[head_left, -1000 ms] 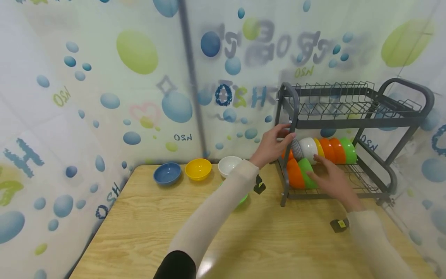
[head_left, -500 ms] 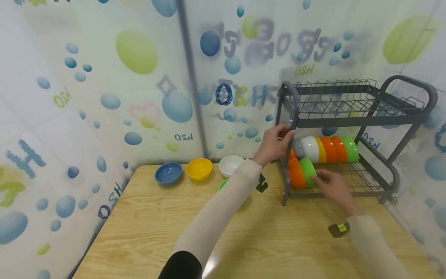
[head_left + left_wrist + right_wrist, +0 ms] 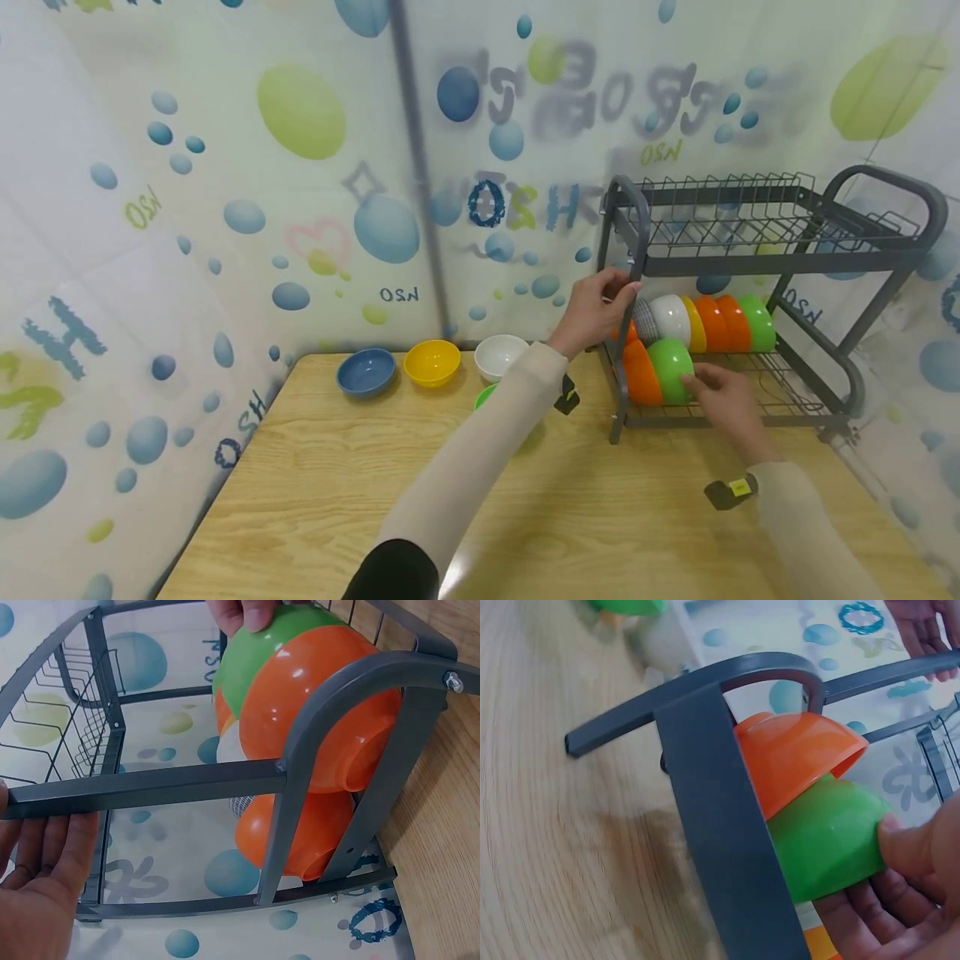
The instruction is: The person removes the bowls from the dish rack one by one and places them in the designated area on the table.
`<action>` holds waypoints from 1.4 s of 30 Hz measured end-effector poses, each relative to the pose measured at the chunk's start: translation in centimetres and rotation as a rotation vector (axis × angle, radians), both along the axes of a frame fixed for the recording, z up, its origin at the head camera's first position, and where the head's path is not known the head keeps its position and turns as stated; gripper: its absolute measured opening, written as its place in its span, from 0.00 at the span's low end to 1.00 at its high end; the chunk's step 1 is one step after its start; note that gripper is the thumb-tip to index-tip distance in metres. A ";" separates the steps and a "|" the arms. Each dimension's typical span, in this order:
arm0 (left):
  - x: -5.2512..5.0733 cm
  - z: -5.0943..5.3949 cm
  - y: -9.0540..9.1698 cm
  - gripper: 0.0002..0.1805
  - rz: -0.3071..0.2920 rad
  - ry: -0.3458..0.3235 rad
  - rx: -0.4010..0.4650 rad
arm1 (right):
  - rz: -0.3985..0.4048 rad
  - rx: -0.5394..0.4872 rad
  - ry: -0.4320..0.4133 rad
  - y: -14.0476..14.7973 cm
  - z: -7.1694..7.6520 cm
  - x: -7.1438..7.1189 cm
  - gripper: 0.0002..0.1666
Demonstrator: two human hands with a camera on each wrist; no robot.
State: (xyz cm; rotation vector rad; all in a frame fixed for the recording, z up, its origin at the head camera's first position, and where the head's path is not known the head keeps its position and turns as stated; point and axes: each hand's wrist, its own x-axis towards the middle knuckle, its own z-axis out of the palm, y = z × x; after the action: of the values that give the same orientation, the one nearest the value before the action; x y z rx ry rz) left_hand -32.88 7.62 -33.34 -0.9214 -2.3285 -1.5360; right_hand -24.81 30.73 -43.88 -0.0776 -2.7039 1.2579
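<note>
In the head view my left hand (image 3: 592,310) grips the left side of a dark grey two-tier dish rack (image 3: 750,265); the left wrist view shows its fingers (image 3: 71,847) under a side bar. My right hand (image 3: 727,404) pinches a green bowl (image 3: 670,367) at the front left of the lower tier. The right wrist view has its thumb on that bowl's outside and the other fingers below. An orange bowl (image 3: 642,377), standing on its side, touches the green one on the left. The inside of the green bowl is hidden.
Behind, on the lower tier, a row of bowls includes a white bowl (image 3: 670,321) and a green one (image 3: 757,325). On the wooden table (image 3: 337,500) stand a blue bowl (image 3: 366,372), a yellow bowl (image 3: 432,363) and a white bowl (image 3: 498,357). My left sleeve mostly covers another green bowl (image 3: 484,396).
My right hand has come down from beside the back row to the front green bowl and taken hold of it. That bowl has tilted against the orange one. My left hand stays on the rack.
</note>
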 end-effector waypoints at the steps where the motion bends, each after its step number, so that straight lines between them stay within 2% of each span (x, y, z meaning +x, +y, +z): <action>1: 0.0 0.0 0.0 0.14 0.002 -0.004 -0.005 | -0.005 -0.033 -0.023 0.1 -0.1 -0.1 0.32; 5: 0.1 0.0 -0.1 0.14 0.004 -0.010 -0.014 | -0.010 -0.156 -0.095 0.6 -0.2 -0.2 0.38; 8: 0.1 -0.1 -0.1 0.15 0.003 -0.009 -0.012 | -0.009 -0.205 -0.088 0.9 0.0 -0.4 0.38; 12: 0.1 -0.1 0.0 0.15 0.001 -0.006 -0.005 | -0.031 -0.218 -0.043 1.1 0.6 -0.3 0.37; 18: 0.0 -0.3 0.1 0.15 0.000 0.003 0.003 | -0.105 -0.143 0.051 0.9 1.9 0.2 0.34; 24: 0.1 -0.3 0.1 0.14 0.005 0.007 0.006 | -0.139 -0.070 0.153 0.6 3.1 1.1 0.31; 28: 0.1 -0.4 0.2 0.14 0.007 0.013 0.008 | -0.125 -0.035 0.216 0.5 3.8 1.7 0.28; 34: 0.0 -0.6 0.2 0.15 0.010 0.013 0.017 | -0.091 0.090 0.265 0.2 4.6 2.6 0.23; 38: 0.0 -0.6 0.2 0.15 0.026 0.008 0.012 | -0.055 0.141 0.361 -0.3 5.0 3.1 0.18; 42: 0.3 -0.3 0.1 0.16 0.051 -0.036 0.009 | -0.013 0.156 0.457 -0.8 5.4 3.5 0.13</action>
State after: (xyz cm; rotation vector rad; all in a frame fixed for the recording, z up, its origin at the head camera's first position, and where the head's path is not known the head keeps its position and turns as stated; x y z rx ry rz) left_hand -32.60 7.75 -33.67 -0.8321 -2.3491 -1.5543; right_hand -21.33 29.94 -38.48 0.1874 -2.3836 0.9182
